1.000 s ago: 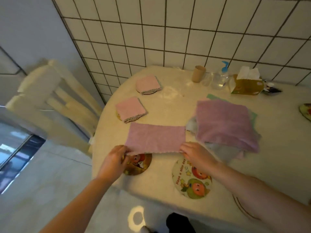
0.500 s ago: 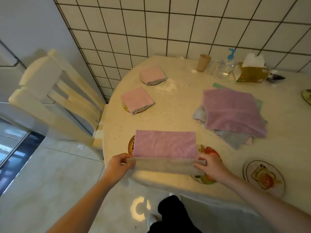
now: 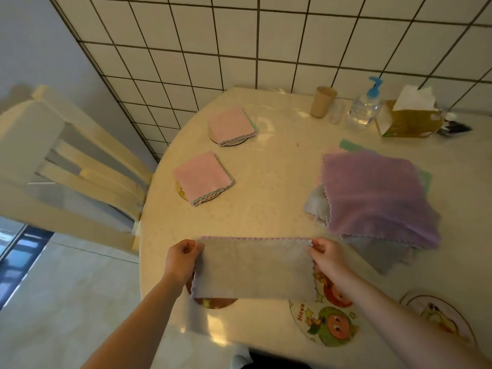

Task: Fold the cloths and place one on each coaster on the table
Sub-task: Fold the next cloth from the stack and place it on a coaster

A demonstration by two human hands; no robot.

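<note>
Grey cloth, lower centre, folded lengthwise: your left hand and right hand pinch its upper corners above the worktop.

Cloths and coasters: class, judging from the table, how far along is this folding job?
Done: two folded pink cloths each sit on a coaster. In hand: the left hand and right hand pinch a half-folded cloth by its top corners. Left: three bare coasters near the edge, and the unfolded pile.
</note>
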